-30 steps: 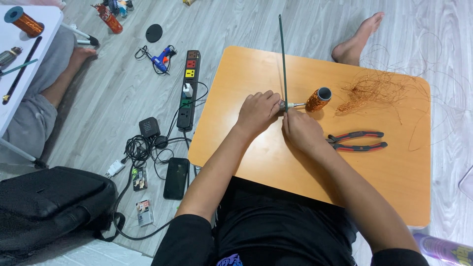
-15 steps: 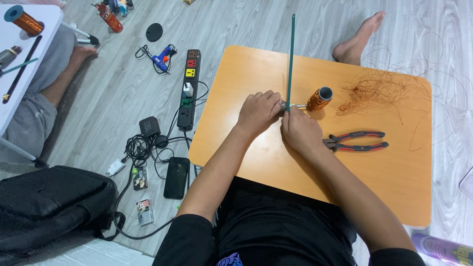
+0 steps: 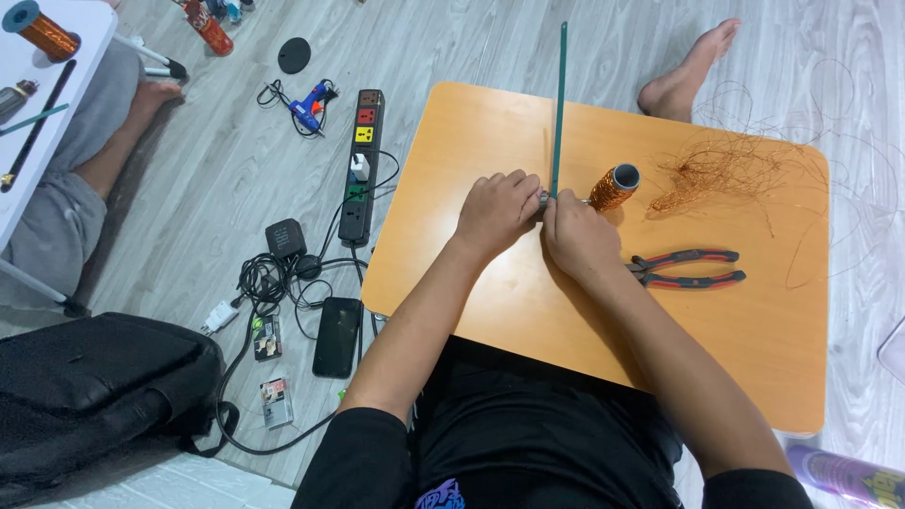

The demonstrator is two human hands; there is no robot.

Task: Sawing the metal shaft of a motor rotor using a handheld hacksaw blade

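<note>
Over a small orange table [image 3: 490,292], my left hand [image 3: 498,213] and my right hand [image 3: 577,238] meet, both closed around a small metal piece at the lower end of a long thin green rod [image 3: 559,104]. The rod stands nearly upright between my hands. Right beside my right hand lies a spool of copper wire [image 3: 613,187], on its side. What exactly sits between my fingers is hidden.
Red-handled pliers [image 3: 688,268] lie right of my right hand, and a tangle of loose copper wire [image 3: 735,170] is beyond. On the floor at left are a power strip [image 3: 362,160], cables, a phone [image 3: 337,336], a glue gun [image 3: 309,102] and a black bag [image 3: 85,396]. Another person's legs [image 3: 85,179] are at far left.
The green rod has swung from leaning slightly left to leaning slightly right at its top. My hands stay together at its base.
</note>
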